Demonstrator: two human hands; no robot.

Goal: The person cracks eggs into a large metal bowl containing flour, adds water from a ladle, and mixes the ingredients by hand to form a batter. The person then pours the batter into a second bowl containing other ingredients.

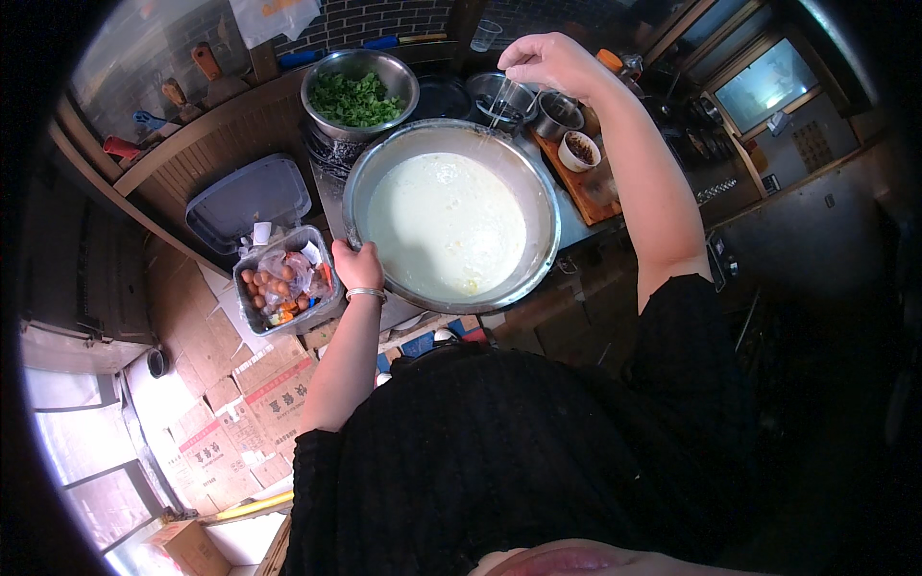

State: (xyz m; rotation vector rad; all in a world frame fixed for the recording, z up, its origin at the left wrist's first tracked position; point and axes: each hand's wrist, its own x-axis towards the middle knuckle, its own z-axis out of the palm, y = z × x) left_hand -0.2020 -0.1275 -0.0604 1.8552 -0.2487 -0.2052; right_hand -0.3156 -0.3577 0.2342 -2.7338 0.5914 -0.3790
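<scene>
My left hand point(359, 265) grips the near-left rim of a wide metal basin point(545, 237), with a bangle on the wrist. A pale, creamy liquid point(446, 223) fills much of the basin, with small bubbles and a yellowish spot near its front. My right hand point(551, 66) is raised over the basin's far right side, fingers bent and drawn together. Thin pale streaks point(502, 104) run down below those fingers; whether they are a thin tool or falling liquid is unclear. Behind the basin stands a steel bowl point(410, 86) of chopped green leaves point(353, 99).
To the left, a lined bin point(241, 306) holds eggshells and plastic waste, its grey lid point(252, 201) leaning behind. At right, a white cup point(578, 151) of dark seasoning stands on a wooden board point(594, 210) beside a metal pot point(558, 119). Flattened cardboard point(245, 417) covers the floor.
</scene>
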